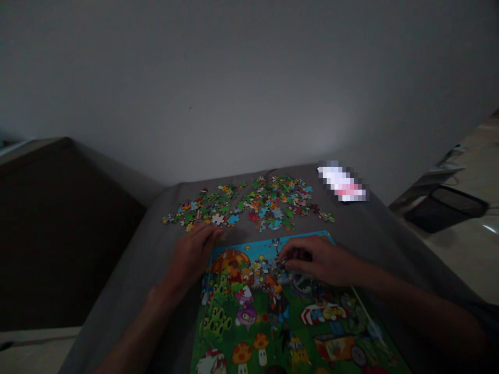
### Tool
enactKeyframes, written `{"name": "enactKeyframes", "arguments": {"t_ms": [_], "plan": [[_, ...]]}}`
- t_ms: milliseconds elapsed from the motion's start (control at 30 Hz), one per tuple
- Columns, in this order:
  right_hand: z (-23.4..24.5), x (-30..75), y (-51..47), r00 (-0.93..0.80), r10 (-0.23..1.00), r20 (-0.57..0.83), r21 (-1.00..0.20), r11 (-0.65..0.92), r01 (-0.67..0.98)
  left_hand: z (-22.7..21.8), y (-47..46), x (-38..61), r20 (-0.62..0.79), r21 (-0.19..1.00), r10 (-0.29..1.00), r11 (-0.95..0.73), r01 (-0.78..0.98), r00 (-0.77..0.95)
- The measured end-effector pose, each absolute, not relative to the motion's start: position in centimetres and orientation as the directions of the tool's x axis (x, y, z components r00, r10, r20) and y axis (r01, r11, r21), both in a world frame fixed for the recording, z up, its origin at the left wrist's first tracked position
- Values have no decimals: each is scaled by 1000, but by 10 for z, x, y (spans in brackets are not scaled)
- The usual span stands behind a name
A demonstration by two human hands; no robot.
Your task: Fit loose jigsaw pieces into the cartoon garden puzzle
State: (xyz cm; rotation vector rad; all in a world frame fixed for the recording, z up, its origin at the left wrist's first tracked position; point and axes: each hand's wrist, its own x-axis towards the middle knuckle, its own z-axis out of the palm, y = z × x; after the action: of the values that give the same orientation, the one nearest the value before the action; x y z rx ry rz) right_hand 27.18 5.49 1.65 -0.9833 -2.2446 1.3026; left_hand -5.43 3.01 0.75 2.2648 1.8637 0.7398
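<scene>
At your far left stands a dark brown upright panel [70,228]; just right of it, your left hand [195,244] is at the near edge of a scattered group of small multicoloured jigsaw pieces [212,200] on the grey cloth-covered surface [128,291]; its fingers bend downward, and I cannot tell whether that grip has a piece in it; close by its fingertips lie a pale, knobbed jigsaw piece [217,219] and a bright blue jigsaw piece [233,220].

Right of that hand, nearest you, lies the flat rectangular puzzle board [234,337], printed with cartoon plants on green below a blue strip; beyond it spreads a second, denser group of multicoloured jigsaw pieces [273,195]; your right hand [323,257] is over the board's upper right, thumb and forefinger curled to a narrow gap, though the dim light hides whether anything is between them.

For this close fingertip work, I would pinch each piece by its edges, match its print and knobs to its neighbours, then press flat and straight down; keep your wrist raised so it drags nothing; farther right lies a bright, pixelated white-and-pink object [343,182], well clear of your hands.
</scene>
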Motion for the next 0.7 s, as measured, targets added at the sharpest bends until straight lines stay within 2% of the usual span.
{"name": "enactKeyframes", "arguments": {"t_ms": [67,167,233,300,367,400,500,600,700], "plan": [[11,276,66,-617,787,8,-888,289,356,7,37,-59,349,392,935,-209,896,65],[3,283,83,-471,876,102,-878,302,372,5,45,-67,340,396,934,-251,883,112],[2,284,86,-396,904,163,-854,330,403,4,50,-72,323,396,936,-268,878,140],[5,281,78,-397,893,210,-823,381,421,1,54,-77,332,386,936,-252,888,121],[11,275,63,-518,820,243,-765,491,418,-3,59,-82,333,363,936,-242,900,117],[13,271,55,-618,745,252,-709,577,407,-6,62,-84,321,349,938,-245,905,130],[18,263,34,-828,531,178,-554,750,362,-15,66,-87,268,309,948,-252,917,170],[16,261,27,-878,465,110,-471,803,366,-18,68,-87,259,286,950,-249,925,176],[13,260,29,-884,452,116,-445,820,361,-14,69,-86,286,278,944,-247,928,165]]}}
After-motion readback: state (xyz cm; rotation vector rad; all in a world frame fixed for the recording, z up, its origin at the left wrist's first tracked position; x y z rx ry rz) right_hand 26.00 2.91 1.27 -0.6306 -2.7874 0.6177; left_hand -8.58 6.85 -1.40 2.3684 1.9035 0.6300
